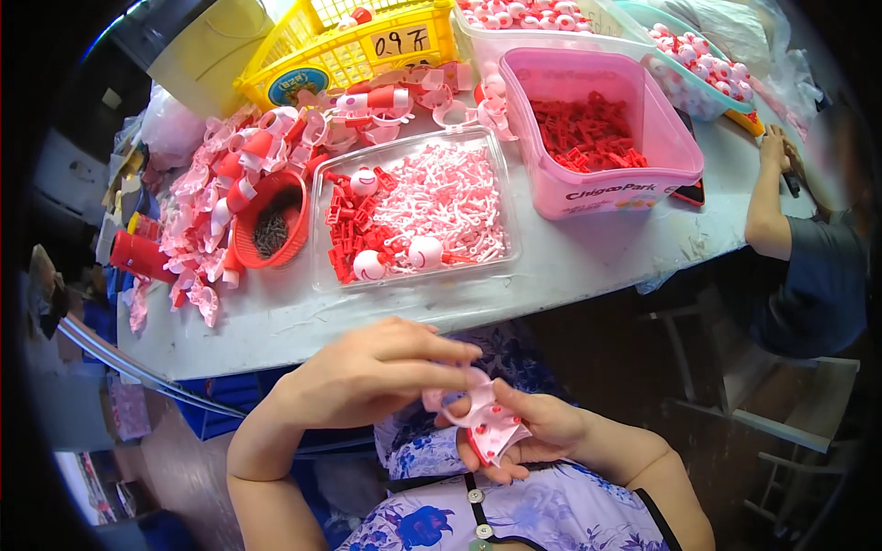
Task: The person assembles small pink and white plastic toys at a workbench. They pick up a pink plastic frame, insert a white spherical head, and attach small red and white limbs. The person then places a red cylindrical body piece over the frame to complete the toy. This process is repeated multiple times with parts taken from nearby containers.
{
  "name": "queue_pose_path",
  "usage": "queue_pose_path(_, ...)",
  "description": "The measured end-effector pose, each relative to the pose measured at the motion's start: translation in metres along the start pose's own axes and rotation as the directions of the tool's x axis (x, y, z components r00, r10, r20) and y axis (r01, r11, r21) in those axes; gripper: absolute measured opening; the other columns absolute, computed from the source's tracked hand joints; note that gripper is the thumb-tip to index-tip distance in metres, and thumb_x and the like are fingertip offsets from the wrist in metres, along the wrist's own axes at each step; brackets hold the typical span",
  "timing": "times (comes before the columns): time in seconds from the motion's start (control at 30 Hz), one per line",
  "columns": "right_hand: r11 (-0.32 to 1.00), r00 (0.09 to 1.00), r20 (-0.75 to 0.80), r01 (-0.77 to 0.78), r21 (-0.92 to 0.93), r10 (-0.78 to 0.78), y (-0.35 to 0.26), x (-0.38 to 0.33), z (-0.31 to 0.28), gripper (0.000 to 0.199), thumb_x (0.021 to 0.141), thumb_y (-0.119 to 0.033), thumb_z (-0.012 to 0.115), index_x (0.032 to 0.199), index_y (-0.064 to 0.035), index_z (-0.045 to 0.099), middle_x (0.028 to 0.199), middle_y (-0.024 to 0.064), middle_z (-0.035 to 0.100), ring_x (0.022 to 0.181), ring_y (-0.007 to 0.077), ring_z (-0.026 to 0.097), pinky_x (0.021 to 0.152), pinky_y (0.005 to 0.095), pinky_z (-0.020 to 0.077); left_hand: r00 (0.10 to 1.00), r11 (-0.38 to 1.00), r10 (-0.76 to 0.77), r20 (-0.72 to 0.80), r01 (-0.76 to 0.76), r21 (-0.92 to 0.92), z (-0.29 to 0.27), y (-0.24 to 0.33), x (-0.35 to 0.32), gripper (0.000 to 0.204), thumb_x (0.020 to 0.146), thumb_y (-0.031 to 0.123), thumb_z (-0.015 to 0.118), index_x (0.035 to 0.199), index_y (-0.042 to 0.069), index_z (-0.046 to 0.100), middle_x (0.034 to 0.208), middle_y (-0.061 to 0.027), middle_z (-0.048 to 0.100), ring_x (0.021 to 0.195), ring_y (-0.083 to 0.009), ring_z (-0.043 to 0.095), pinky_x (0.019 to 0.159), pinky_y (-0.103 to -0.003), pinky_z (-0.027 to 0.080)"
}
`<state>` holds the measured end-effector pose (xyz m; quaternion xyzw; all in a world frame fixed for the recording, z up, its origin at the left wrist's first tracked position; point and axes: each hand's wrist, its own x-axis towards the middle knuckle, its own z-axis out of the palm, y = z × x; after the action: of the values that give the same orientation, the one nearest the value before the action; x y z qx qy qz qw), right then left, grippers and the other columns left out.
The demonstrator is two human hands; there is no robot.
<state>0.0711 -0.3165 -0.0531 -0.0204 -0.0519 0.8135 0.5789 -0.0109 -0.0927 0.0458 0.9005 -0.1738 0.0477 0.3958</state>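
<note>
Between my hands, above my lap, is a pink plastic piece (496,427) with red spots, a rounded opening and a red edge underneath. My right hand (551,427) grips its lower part between thumb and fingers. From the left, my left hand (390,367) reaches over the piece's upper end with bent fingers on it; its thumb is hidden. On the table ahead lies a clear tray (418,285) of small pink and red plastic parts, with white balls (425,253) bearing red smile marks. Left of it is a red basket (296,225) of dark screws (271,234).
A pile of pink and red shells (197,216) covers the table's left. Behind are a yellow basket (344,46) and a white bin (570,46). A pink tub (597,184) holds red parts (588,129). At right, another person (808,266) sits by a teal basin (703,101) of balls.
</note>
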Motion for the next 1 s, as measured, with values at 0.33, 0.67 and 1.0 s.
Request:
queue_pose_path(0.33, 0.903, 0.909, -0.219, 0.271, -0.334, -0.354, -0.002, -0.007, 0.005, 0.066, 0.1, -0.054, 0.024, 0.143, -0.0044, 0.031, 0.109, 0.0206, 0.058, 0.085, 0.0264, 0.064, 0.071, 0.0343, 0.0538, 0.913, 0.582, 0.172, -0.371, -0.398, -0.709, 0.026, 0.081, 0.024, 0.019, 0.089, 0.011, 0.06, 0.102, -0.001, 0.063, 0.094, -0.0151, 0.069, 0.082, -0.0302, 0.065, 0.074, -0.037, 0.052)
queue_pose_path(0.67, 0.871, 0.834, -0.395, 0.187, -0.455, -0.385, -0.004, 0.002, 0.016, 0.072, 0.098, -0.06, 0.025, 0.137, -0.0008, 0.036, 0.102, 0.0206, 0.059, 0.074, 0.0259, 0.064, 0.058, 0.0306, 0.0515, 0.823, 0.288, -0.144, -0.55, -0.497, -0.819, 0.055, 0.121, 0.038, 0.024, 0.094, 0.019, 0.051, 0.089, -0.004, 0.057, 0.081, -0.0201, 0.066, 0.064, -0.0284, 0.061, 0.061, -0.033, 0.051)
queue_pose_path(1.0, 0.895, 0.871, -0.316, 0.253, -0.368, -0.376, -0.008, 0.008, 0.006, 0.069, 0.099, -0.056, 0.029, 0.141, -0.0013, 0.033, 0.113, 0.0219, 0.057, 0.091, 0.0281, 0.064, 0.073, 0.0363, 0.0536, 0.675, 0.398, -0.48, -0.56, -0.402, -0.825, 0.07, 0.152, 0.039, 0.042, 0.099, 0.026, 0.041, 0.075, -0.007, 0.052, 0.067, -0.025, 0.064, 0.045, -0.0266, 0.056, 0.047, -0.028, 0.049)
